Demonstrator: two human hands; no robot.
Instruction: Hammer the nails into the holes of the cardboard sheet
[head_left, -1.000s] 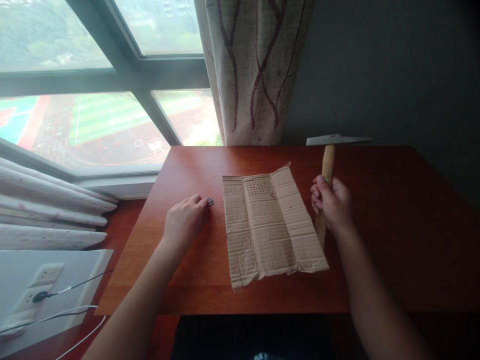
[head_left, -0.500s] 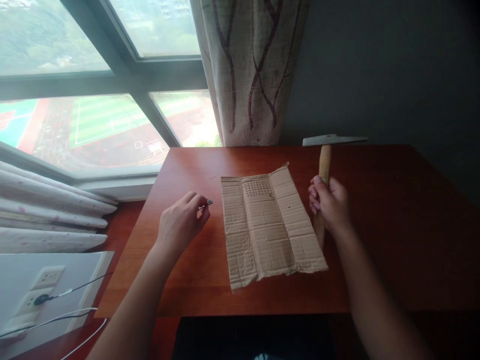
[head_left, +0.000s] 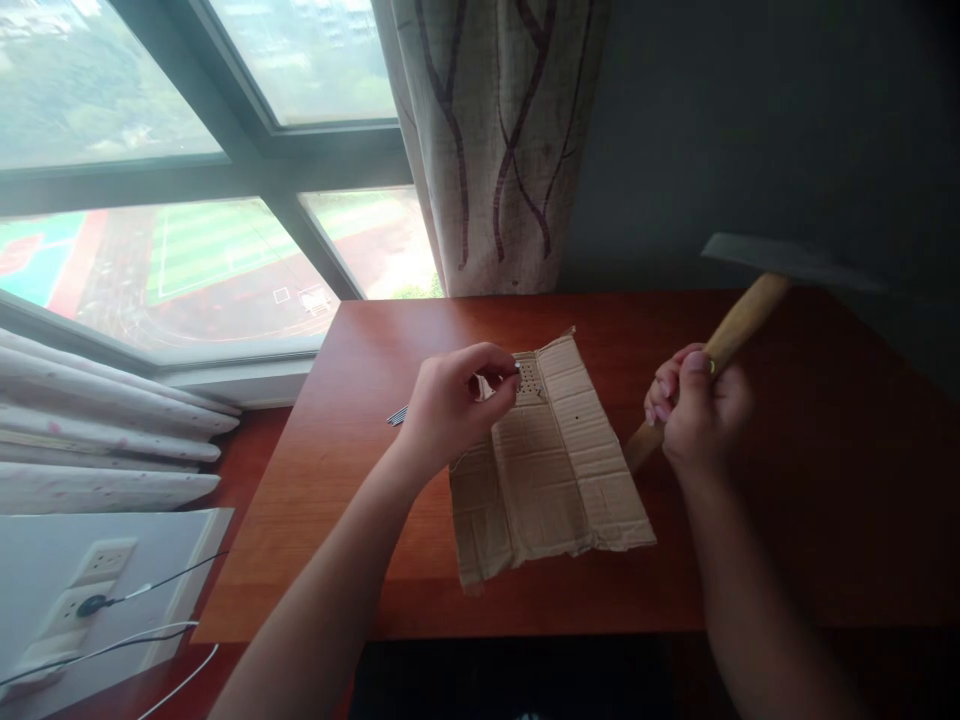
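Left hand point(head_left: 457, 402): pinching a nail point(head_left: 517, 367), mostly hidden from me, over the cardboard point(head_left: 540, 485).
Right hand point(head_left: 701, 415): grip wrapped round the hammer point(head_left: 750, 312), its head raised.
Nails point(head_left: 397, 415): loose on the desk point(head_left: 315, 540).

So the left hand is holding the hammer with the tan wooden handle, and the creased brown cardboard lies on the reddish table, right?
Not quite: the head view shows the right hand holding the hammer with the tan wooden handle. The creased brown cardboard does lie on the reddish table.
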